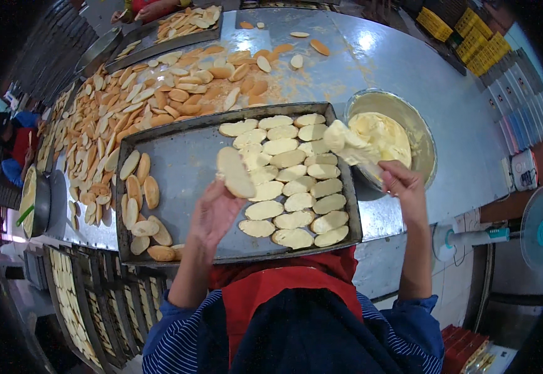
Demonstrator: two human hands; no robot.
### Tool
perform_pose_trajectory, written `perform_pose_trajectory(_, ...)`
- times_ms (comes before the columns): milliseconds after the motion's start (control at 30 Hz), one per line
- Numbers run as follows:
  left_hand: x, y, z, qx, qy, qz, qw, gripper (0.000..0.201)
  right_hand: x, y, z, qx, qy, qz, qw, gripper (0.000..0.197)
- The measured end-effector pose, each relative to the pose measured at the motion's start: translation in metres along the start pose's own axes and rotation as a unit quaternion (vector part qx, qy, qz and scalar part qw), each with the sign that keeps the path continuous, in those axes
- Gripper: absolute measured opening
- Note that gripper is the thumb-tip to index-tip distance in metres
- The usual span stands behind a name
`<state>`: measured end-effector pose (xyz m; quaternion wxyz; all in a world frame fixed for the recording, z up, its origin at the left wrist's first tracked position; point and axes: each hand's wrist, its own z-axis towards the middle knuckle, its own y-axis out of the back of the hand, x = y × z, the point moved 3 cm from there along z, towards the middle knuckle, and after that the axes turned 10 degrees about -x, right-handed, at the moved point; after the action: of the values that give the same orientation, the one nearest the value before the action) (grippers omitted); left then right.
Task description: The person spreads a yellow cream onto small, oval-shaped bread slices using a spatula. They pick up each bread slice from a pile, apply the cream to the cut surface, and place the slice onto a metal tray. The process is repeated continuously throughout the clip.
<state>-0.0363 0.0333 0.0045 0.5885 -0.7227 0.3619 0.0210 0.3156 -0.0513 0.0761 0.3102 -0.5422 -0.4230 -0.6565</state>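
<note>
My left hand [214, 215] grips an oval bread slice [235, 173] by its lower edge, raised over the baking tray [184, 171]. In my right hand [403, 186] is a spatula whose blade is thickly coated with pale yellow cream [348, 142]; the blade itself hardly shows under it. The spatula is over the near left rim of a metal bowl [430, 140], which holds more cream [386, 137]. Rows of cream-coated slices [299, 202] cover the tray's right part. Plain slices [139, 181] lie loosely along its left side.
Beyond the tray, a large heap of plain slices [159, 100] spreads over the metal table [421, 68]. Another loaded tray [165, 37] is at the far side near a person's hands [153, 11]. A rack of filled trays [97, 299] stands lower left; a fan [536, 227] is at right.
</note>
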Motion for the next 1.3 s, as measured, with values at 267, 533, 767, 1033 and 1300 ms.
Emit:
perform_pose_trajectory(267,0.031,-0.031,0.005,0.016,0.067,-0.031,0.997,0.04,0.002,-0.102,-0.056,-0.056,0.319,-0.081,0.943,0.052)
perform_pose_trajectory(533,0.027,-0.028,0.007,0.001,0.07,-0.072,0.995,0.048,0.007,-0.104,-0.054,-0.03,0.477,-0.191,0.857,0.06)
perform_pose_trajectory(767,0.009,-0.02,0.009,0.02,0.045,-0.082,0.995,0.044,0.038,-0.07,-0.049,-0.01,0.541,-0.289,0.79,0.055)
perform_pose_trajectory(1033,0.007,-0.008,0.015,-0.013,0.011,-0.009,1.0,0.051,0.039,-0.08,-0.057,-0.014,0.552,-0.273,0.788,0.052)
perform_pose_trajectory(1300,0.02,-0.009,0.011,-0.036,0.054,-0.03,0.997,0.047,0.009,-0.09,-0.064,-0.068,0.579,-0.264,0.768,0.051)
